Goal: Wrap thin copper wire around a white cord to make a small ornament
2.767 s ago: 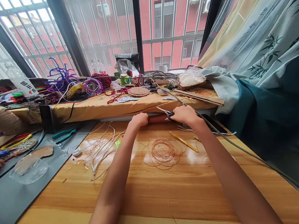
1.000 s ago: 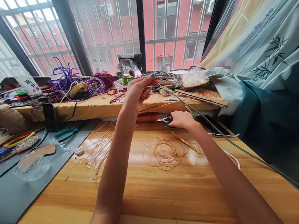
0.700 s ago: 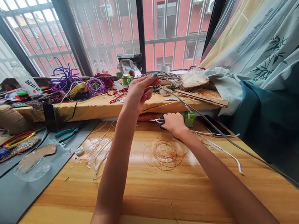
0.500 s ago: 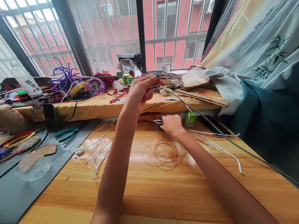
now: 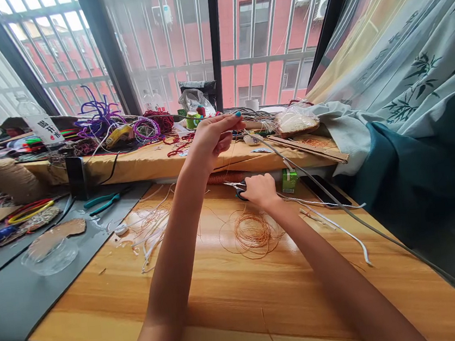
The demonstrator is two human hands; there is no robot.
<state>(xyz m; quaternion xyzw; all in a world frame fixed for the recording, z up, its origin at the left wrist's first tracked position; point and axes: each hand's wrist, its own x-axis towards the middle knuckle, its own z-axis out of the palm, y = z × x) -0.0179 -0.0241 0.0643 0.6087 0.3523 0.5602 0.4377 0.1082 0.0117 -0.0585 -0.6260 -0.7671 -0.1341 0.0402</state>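
Note:
My left hand [image 5: 212, 137] is raised above the yellow-covered ledge, fingers pinched on a thin copper wire that runs down toward the table. My right hand [image 5: 257, 191] rests low on the wooden table [image 5: 241, 295], closed around black-handled scissors [image 5: 234, 186] whose blades point left. Just behind the scissors lies a spool of copper wire [image 5: 221, 178]. A loose coil of copper wire [image 5: 251, 233] lies on the table in front of my right hand. A small green box [image 5: 289, 180] stands to the right of that hand.
White strips and wire scraps [image 5: 150, 231] lie at the table's left. Teal pliers [image 5: 102, 202] and a clear dish [image 5: 48, 257] sit on the grey mat. The ledge [image 5: 136, 164] holds cords and craft clutter. A grey cable [image 5: 360, 221] crosses right, beside a curtain [image 5: 407, 90].
My left hand rose from the spool to above the ledge, pinching wire. My right hand slid left along the table with the scissors, uncovering the green box.

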